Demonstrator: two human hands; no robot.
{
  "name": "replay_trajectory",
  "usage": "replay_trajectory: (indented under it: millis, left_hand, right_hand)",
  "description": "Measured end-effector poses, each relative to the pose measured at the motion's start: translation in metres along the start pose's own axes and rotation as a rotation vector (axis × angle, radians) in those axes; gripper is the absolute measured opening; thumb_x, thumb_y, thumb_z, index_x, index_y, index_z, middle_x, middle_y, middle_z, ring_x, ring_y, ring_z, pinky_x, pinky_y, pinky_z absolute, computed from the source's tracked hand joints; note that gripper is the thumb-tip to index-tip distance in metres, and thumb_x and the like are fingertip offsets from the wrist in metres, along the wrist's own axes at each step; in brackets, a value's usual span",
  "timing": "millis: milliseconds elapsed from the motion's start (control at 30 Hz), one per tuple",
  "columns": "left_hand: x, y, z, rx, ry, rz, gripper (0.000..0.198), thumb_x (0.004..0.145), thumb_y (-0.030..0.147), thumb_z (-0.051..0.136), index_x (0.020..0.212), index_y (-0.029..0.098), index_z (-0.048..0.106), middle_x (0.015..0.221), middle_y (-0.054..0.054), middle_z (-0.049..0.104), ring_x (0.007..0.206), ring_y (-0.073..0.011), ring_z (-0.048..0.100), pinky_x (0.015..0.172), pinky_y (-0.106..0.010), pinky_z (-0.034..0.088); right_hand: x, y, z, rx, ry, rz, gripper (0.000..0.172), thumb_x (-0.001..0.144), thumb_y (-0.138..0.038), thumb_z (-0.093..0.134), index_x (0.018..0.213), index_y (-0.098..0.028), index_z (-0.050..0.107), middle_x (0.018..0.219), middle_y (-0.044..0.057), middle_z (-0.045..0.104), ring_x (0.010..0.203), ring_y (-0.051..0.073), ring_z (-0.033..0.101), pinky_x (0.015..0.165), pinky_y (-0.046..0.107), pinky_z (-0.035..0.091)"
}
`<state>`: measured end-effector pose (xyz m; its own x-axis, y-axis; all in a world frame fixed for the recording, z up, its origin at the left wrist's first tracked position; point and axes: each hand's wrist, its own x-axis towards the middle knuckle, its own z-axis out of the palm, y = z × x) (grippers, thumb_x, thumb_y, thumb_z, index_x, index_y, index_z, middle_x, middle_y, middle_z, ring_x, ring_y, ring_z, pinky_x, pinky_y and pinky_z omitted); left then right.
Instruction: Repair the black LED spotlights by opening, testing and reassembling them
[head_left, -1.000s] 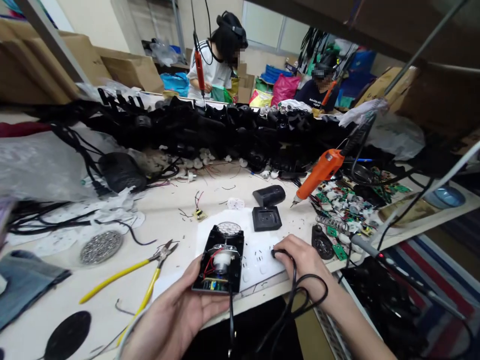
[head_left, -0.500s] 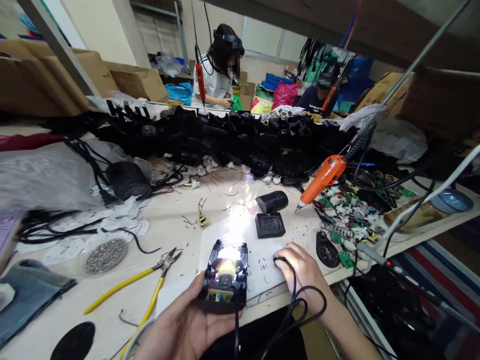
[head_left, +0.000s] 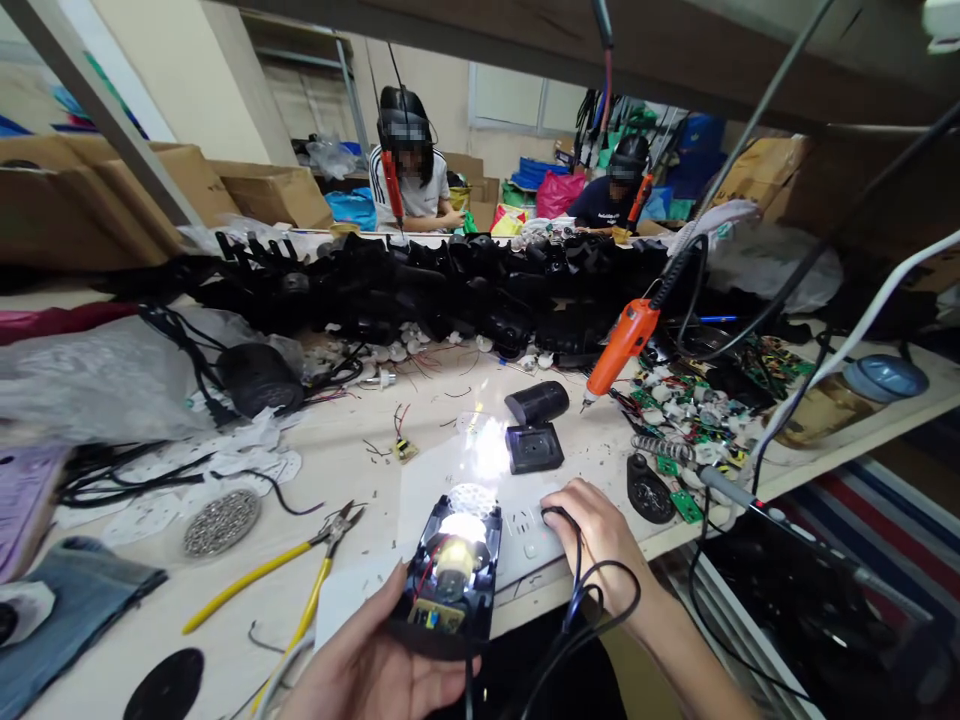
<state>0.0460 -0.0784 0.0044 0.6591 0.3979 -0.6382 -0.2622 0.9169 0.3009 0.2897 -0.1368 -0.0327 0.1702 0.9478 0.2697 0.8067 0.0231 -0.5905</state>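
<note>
The left hand (head_left: 386, 650) grips the lit lamp (head_left: 451, 582) from below, over the table's (head_left: 346, 450) near edge. Near that edge, the right hand (head_left: 596, 535) pinches the plug (head_left: 551, 513) of a cord (head_left: 578, 560) at the power strip (head_left: 527, 545).

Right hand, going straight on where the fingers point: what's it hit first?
Right hand: most likely the white socket strip at its fingertips. Past that, roughly in line, the black rectangular part. The finger-to-strip gap is hard to judge from this view.
</note>
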Motion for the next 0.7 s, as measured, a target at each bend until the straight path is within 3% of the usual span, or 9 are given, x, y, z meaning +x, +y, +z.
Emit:
replay_trajectory:
  millis: [133,267,433,567,700]
  left_hand:
    - [-0.003,-0.011,0.001,0.123,-0.001,-0.04,0.041,0.087,0.033,0.062,0.12,0.008,0.06,0.088,-0.016,0.073,0.069,-0.0269,0.071,0.07,-0.04,0.058]
    - [-0.004,-0.027,0.008,0.185,0.002,-0.182,0.041,0.086,0.032,0.064,0.121,0.011,0.06,0.086,-0.014,0.073,0.065,-0.0245,0.069,0.062,-0.034,0.056]
    - [0.009,-0.045,0.023,0.246,0.057,-0.41,0.041,0.086,0.032,0.064,0.121,0.011,0.059,0.081,-0.012,0.073,0.061,-0.0232,0.069,0.066,-0.036,0.057]
    - [0.025,-0.058,0.034,0.287,0.072,-0.489,0.035,0.086,0.029,0.064,0.115,0.009,0.06,0.078,-0.012,0.073,0.058,-0.0225,0.069,0.062,-0.032,0.056]
    - [0.044,-0.068,0.037,0.343,0.108,-0.536,0.032,0.085,0.029,0.065,0.111,0.011,0.061,0.08,-0.011,0.073,0.058,-0.0208,0.069,0.061,-0.03,0.057]
  right_hand:
    - [0.003,0.003,-0.012,0.117,-0.089,0.053,0.02,0.087,-0.012,0.054,0.1,-0.02,0.066,0.093,0.005,0.065,0.084,0.019,0.062,0.076,0.031,0.051]
    - [0.0,0.004,-0.038,0.177,-0.197,0.078,0.031,0.089,-0.013,0.05,0.117,-0.018,0.062,0.106,0.009,0.067,0.091,0.019,0.067,0.08,0.031,0.053]
    - [-0.017,-0.001,-0.068,0.089,-0.103,0.212,0.033,0.091,-0.012,0.048,0.12,-0.016,0.061,0.11,0.011,0.068,0.096,0.02,0.067,0.085,0.034,0.053]
    - [-0.055,0.0,-0.081,0.139,-0.007,0.304,0.027,0.093,-0.021,0.051,0.116,-0.02,0.065,0.11,0.008,0.069,0.095,0.018,0.068,0.087,0.034,0.053]
    - [-0.116,0.012,-0.077,0.29,0.096,0.493,0.025,0.093,-0.028,0.052,0.112,-0.023,0.067,0.109,0.006,0.071,0.098,0.018,0.067,0.088,0.033,0.053]
